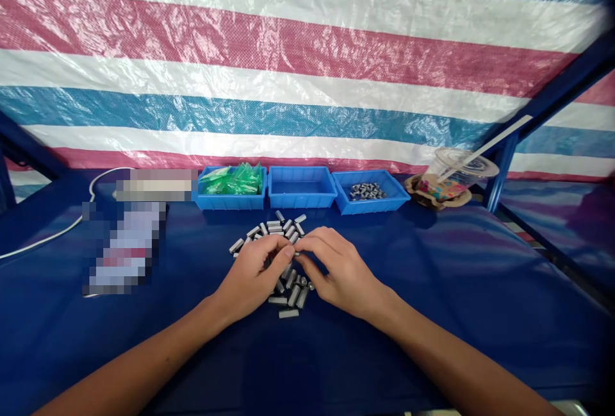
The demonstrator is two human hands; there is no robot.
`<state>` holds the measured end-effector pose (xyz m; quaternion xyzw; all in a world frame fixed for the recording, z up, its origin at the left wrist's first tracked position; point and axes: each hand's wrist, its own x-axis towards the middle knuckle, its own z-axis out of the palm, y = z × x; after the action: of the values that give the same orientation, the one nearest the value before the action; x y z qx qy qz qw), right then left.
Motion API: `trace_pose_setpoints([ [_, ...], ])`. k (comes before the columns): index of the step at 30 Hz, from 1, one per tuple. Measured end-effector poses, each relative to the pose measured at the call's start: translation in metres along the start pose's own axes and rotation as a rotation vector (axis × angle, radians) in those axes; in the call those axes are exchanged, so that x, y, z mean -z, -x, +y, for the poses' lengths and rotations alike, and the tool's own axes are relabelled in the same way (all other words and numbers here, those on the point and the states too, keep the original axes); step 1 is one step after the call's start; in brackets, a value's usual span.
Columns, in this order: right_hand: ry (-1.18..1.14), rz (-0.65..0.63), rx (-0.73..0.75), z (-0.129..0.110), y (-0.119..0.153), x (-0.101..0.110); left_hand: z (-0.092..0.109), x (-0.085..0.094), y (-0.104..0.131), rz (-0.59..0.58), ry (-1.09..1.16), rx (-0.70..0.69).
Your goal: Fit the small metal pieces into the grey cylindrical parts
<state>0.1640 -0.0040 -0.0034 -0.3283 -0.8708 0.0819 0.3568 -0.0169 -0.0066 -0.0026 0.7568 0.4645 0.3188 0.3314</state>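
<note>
Several short silvery metal pieces (289, 313) lie in a loose pile on the dark blue table (192, 365). Over the pile, my left hand (254, 272) is closed, thumb and forefinger pressed together; what they grip is mostly hidden. My right hand (339, 268) meets it from the right, its fingers pinching a tiny metallic part whose shape I cannot make out. The fingertips of both hands nearly touch. Behind the pile, a blue bin (372, 206) contains small metal parts (368, 191).
Beside that bin stand an empty blue bin (302, 200) and one with green plastic packets (230, 180). A clear cup (444, 182) sits at the right. Left are a blurred flat object (127, 246) and a white cable (57, 233). Striped sheeting (288, 44) hangs behind.
</note>
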Motion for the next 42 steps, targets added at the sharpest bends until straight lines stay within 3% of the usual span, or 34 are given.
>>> trace_pose_setpoints([
  [3, -0.023, 0.061, -0.072, -0.003, 0.0, 0.001, -0.001, -0.002, 0.001, 0.023, -0.008, -0.046],
  [6, -0.143, 0.096, -0.21, -0.006, -0.002, 0.001, -0.007, -0.005, 0.004, 0.116, -0.098, -0.207],
  [9, -0.255, 0.045, -0.281, -0.009, -0.002, 0.0, -0.011, -0.006, 0.005, 0.174, -0.218, -0.352],
  [12, -0.256, 0.015, -0.287, -0.009, -0.001, -0.001, -0.01, -0.005, 0.004, 0.199, -0.208, -0.346],
  [17, -0.024, 0.108, -0.04, -0.003, 0.001, -0.001, -0.003, -0.002, 0.003, 0.069, 0.065, -0.081],
  [20, 0.104, 0.127, 0.067, -0.005, 0.002, -0.002, 0.0, -0.002, 0.004, 0.002, 0.147, -0.029],
  [23, 0.16, 0.205, 0.143, -0.007, 0.001, 0.001, 0.001, -0.003, 0.006, -0.01, 0.095, -0.089],
  [26, 0.236, 0.412, 0.197, 0.004, -0.002, 0.015, 0.003, -0.004, 0.01, -0.074, -0.027, -0.219],
  [29, 0.479, 0.543, 0.053, 0.031, -0.005, 0.037, 0.004, -0.006, 0.013, -0.185, -0.19, -0.35],
  [31, 0.682, 0.405, -0.148, 0.049, -0.006, 0.048, 0.004, -0.009, 0.014, -0.238, -0.292, -0.398],
  [34, 0.722, 0.253, -0.322, 0.06, -0.004, 0.051, 0.002, -0.011, 0.014, -0.268, -0.389, -0.402],
  [42, 0.346, -0.07, -0.329, 0.04, -0.001, 0.022, -0.002, -0.011, 0.01, -0.212, -0.485, -0.312],
])
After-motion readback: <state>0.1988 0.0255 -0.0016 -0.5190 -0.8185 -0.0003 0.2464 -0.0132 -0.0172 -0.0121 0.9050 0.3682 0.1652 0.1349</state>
